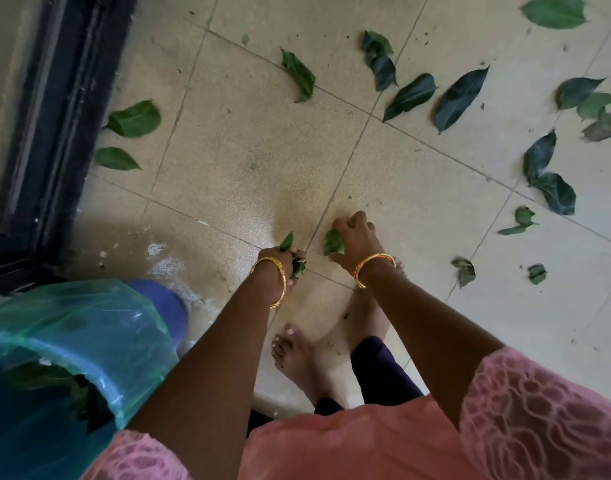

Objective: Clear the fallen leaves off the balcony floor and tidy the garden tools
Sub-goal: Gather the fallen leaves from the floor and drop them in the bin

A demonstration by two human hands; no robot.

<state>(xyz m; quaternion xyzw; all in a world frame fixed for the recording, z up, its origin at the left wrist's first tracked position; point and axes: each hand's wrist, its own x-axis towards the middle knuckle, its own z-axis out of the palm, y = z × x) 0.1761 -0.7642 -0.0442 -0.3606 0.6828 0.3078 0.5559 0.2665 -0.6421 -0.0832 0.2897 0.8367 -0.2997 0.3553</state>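
Closest to her, the blue bin (99, 344) w/ green liner already has a few leaves inside, so clearing is started but prob. under halfway. Left hand (279, 261) is curled round a small bunch of leaves (295, 259); right hand (354, 239) has fingers bent over one leaf (332, 241) right at the tiled floor (248, 161), just beside a grout line. Further out, approx. a dozen-plus loose leaves (459, 98) lie scattered, two more by the dark door frame (58, 109). No garden tools in view, so can't judge that part. Left fingertips hidden behind the wrist; bin's contents are dim.
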